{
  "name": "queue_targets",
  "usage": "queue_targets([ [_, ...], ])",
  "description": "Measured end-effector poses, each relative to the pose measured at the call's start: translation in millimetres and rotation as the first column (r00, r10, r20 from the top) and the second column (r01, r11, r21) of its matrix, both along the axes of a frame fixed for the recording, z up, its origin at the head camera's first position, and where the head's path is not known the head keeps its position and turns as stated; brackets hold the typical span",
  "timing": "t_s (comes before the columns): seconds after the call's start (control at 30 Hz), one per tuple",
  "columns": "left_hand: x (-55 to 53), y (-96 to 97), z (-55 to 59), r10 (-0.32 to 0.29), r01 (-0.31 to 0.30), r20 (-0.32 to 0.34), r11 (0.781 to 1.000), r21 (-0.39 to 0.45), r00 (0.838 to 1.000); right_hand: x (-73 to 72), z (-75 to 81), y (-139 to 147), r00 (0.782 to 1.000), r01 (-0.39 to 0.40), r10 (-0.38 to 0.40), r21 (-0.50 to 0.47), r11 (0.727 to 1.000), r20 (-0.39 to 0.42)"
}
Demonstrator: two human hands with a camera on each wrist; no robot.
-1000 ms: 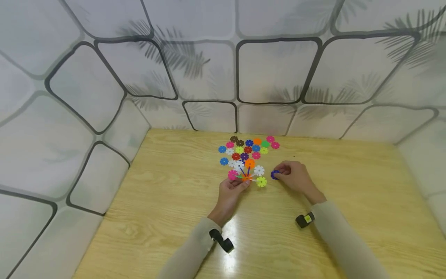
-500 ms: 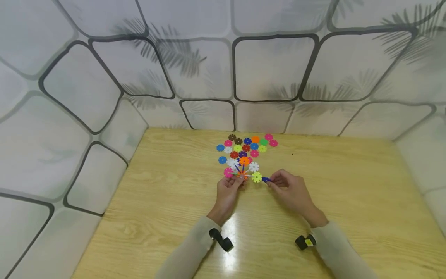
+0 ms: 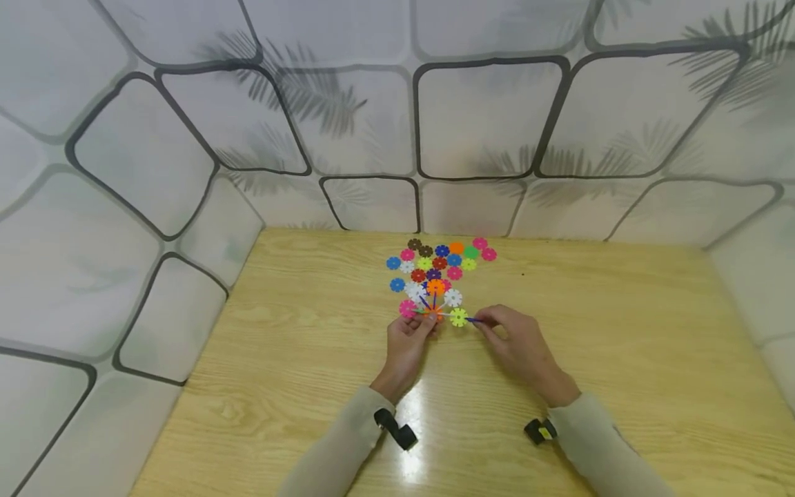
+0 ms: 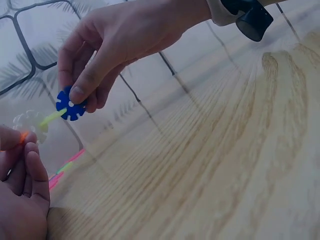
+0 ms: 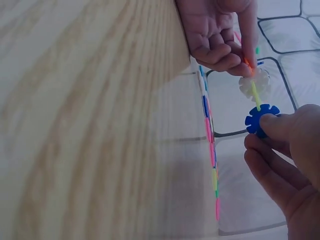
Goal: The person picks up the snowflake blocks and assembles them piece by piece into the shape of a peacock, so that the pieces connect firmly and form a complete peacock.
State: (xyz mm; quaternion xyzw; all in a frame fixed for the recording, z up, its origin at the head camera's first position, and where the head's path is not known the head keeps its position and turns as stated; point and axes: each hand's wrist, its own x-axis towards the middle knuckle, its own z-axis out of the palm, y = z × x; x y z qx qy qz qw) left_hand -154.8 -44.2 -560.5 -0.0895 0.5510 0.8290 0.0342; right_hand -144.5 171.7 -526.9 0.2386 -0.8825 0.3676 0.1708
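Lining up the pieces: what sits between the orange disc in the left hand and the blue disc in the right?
A white piece, edge-on, then the yellow disc, in the head view.

Pale leaf-patterned walls (image 3: 491, 121) behind a glossy wood-grain table (image 3: 286, 331)

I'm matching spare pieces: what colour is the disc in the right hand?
Blue; the disc in the right hand shows best in the left wrist view.
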Motion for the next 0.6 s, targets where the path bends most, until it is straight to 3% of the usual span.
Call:
queue_targets([
  [0.27, -1.0, 0.9, -1.7, 0.015, -0.015, -0.022, 1.0, 0.012, 1.0, -2.3, -0.7, -2.2, 0.998, 0.005, -0.006, -0.024, 1.0, -0.057],
  [0.33, -1.4, 2.6, -1.1, 0.029, -0.028, -0.027, 0.999, 0.041, 0.999, -7.3, 1.8, 2.3, 1.0, -0.025, 0.025, -0.012, 1.0, -0.001],
  [0.4, -2.0, 4.0, -1.7, 0.031, -0.029, -0.031, 0.997, 0.068, 0.999, -16.6, 5.6, 10.2, 0.993, -0.047, 0.043, 0.037, 0.998, 0.105],
  [0.5, -2.6, 4.3, -3.6, 0.043, -0.04, -0.036, 0.995, 0.088, 0.998, -38.6, 10.9, 21.3, 0.959, -0.073, 0.027, 0.156, 0.985, 0.281],
  [0.6, -2.7, 2.9, -5.5, 0.052, -0.048, -0.035, 0.994, 0.095, 0.998, -64.8, 9.8, 24.8, 0.929, -0.097, -0.011, 0.271, 0.958, 0.369],
])
